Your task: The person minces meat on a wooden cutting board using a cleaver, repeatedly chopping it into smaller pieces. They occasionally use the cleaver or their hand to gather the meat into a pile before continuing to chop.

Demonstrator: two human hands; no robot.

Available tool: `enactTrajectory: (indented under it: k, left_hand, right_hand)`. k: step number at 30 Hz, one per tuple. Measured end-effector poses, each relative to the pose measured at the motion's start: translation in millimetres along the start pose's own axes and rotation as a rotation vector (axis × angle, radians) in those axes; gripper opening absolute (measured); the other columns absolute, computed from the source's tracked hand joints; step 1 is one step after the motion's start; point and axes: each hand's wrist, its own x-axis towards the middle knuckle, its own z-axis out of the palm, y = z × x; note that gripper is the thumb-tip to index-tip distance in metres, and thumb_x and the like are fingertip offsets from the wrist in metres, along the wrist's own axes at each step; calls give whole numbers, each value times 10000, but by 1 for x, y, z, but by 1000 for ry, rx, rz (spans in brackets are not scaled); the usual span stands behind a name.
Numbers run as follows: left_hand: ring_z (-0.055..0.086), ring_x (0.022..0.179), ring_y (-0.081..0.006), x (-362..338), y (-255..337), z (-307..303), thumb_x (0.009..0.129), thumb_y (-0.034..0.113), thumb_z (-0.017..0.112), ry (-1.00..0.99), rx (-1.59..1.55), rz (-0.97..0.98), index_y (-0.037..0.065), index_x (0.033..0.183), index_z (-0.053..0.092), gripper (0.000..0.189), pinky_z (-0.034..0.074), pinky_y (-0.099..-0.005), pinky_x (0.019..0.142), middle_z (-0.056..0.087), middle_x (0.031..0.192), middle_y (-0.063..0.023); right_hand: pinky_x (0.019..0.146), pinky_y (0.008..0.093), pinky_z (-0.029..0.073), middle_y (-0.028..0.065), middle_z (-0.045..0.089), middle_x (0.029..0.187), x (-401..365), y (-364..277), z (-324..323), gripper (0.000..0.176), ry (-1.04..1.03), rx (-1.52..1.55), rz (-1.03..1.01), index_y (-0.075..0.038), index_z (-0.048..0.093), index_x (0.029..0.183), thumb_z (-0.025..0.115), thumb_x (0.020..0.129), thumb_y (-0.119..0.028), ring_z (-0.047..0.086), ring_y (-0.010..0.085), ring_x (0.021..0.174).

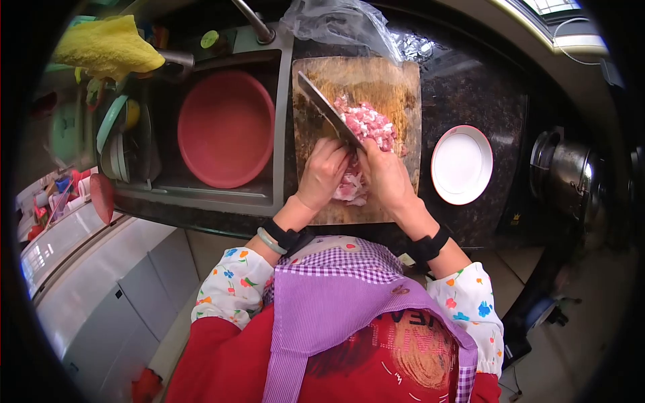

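Observation:
A wooden cutting board lies on the dark counter, with a heap of chopped pink and white meat on it. My right hand is closed round the handle end of a cleaver, whose blade points up and to the left beside the heap. Close against the blade, my left hand has its fingers curled near a second portion of meat at the lower part of the board. Whatever the left fingertips hold is hidden.
A sink with a red basin is on the left. A clear plastic bag lies behind the board. To the right are a white oval dish and a metal pot. A yellow cloth hangs at upper left.

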Motion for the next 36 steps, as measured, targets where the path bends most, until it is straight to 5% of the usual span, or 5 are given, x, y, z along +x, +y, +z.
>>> enactTrajectory:
  k: [4, 6, 27, 32, 36]
  left_hand:
    - [605, 975, -333, 9, 7, -19, 784, 12, 723, 14, 19, 77, -31, 956, 660, 189, 496, -395, 859, 649, 996, -160]
    - [611, 977, -318, 13, -3, -26, 804, 19, 713, 27, -15, 50, -28, 967, 661, 177, 497, -379, 857, 657, 1008, -156]
    - [634, 857, -343, 28, -1, 5, 776, -32, 671, -93, -85, -102, -14, 918, 665, 144, 515, -389, 782, 648, 922, -156]
    - [611, 1020, -298, 14, 18, 7, 724, 12, 650, -56, 146, 118, -4, 929, 685, 209, 470, -400, 912, 678, 976, -114]
    - [593, 1071, -296, 11, 11, -8, 706, 17, 636, -132, 77, 172, 2, 1010, 680, 308, 451, -415, 944, 674, 1018, -105]
  right_hand:
    - [516, 433, 465, 212, 587, 628, -7, 38, 3, 190, 248, 210, -68, 21, 570, 1079, 540, 983, -140, 606, 337, 513]
    - [374, 267, 394, 5, 479, 581, -21, 20, -25, 219, -58, 545, 361, -7, 584, 1102, 512, 1022, -198, 454, 64, 431]
    - [370, 292, 428, 59, 549, 585, -38, 16, -24, 223, 41, 533, 410, 26, 593, 1041, 532, 1004, -186, 529, 101, 421]
    - [558, 405, 507, 256, 649, 775, -47, 23, -18, 203, 149, 270, 231, 44, 582, 1095, 576, 969, -115, 664, 424, 723]
    - [655, 435, 512, 299, 629, 857, -47, 19, -20, 204, 137, 249, 221, 37, 581, 1119, 583, 955, -86, 595, 466, 904]
